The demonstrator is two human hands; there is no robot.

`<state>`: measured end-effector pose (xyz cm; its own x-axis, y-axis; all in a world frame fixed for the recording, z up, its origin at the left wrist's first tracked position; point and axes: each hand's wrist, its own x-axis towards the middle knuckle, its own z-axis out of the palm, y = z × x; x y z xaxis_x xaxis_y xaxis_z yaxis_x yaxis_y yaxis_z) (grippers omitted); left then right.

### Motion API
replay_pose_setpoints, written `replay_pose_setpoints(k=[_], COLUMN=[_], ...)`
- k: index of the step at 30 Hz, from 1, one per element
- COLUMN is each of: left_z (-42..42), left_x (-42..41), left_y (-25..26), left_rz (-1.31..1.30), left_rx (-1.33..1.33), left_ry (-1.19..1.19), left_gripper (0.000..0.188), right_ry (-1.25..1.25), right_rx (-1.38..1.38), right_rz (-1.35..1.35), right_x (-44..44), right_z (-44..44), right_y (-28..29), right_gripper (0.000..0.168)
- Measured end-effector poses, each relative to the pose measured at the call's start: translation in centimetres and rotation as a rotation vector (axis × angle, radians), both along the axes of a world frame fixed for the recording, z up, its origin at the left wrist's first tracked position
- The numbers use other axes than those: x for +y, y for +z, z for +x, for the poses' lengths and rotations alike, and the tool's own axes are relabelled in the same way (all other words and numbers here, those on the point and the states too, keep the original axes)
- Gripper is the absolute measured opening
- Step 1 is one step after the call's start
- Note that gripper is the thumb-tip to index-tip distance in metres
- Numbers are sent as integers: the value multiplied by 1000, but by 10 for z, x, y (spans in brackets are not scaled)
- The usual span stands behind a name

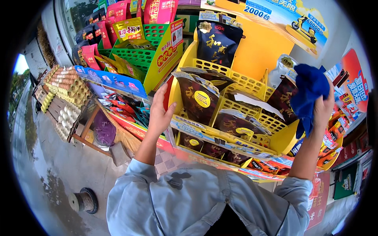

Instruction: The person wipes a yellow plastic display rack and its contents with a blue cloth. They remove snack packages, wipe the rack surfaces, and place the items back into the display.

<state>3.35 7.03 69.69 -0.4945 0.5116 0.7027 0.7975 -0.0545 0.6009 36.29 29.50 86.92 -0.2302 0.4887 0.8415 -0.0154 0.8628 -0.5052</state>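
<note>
My right hand (324, 103) holds a crumpled blue cloth (310, 91) at the right end of a yellow plastic display rack (285, 138). My left hand (161, 112), fingers spread and nothing in its grasp, is at the rack's left side; whether it touches the side I cannot tell. In the rack's slotted compartments stand several dark snack pouches, among them a maroon pouch with a round yellow sticker (192, 97) at the front left and a black pouch (218, 44) at the back. Another maroon pouch (280, 97) leans beside the cloth.
To the left stands a green display rack (138, 60) with pink and yellow pouches. Beyond it are stacked trays of eggs (66, 85) and a purple mesh bag (104, 128). Lower packets in an orange row (262, 165) lie under the yellow rack. A round weighted base (84, 200) sits on the ground.
</note>
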Motion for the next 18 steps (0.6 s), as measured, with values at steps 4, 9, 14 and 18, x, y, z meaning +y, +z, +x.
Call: replay_pose_setpoints(k=[4,9,14,18], left_z=[-37,-45,-52,-56], left_x=[24,44,52,48], left_y=[-14,-12,-27,-25], left_rz=[19,-48,20,10], left_rx=[-117,-98,3,-10], left_ry=[-158,-240,-213,-210], left_gripper=[64,62,56,56], right_ry=[-35,-205,-212,-171], right_rx=[-445,-470,-1093,-1185], right_rz=[413,743,678,428], right_x=[-27,-10,12,1], right_z=[-128,-272,-352,-368], right_y=[57,70,-4,-7], right_gripper=[34,33,21,23])
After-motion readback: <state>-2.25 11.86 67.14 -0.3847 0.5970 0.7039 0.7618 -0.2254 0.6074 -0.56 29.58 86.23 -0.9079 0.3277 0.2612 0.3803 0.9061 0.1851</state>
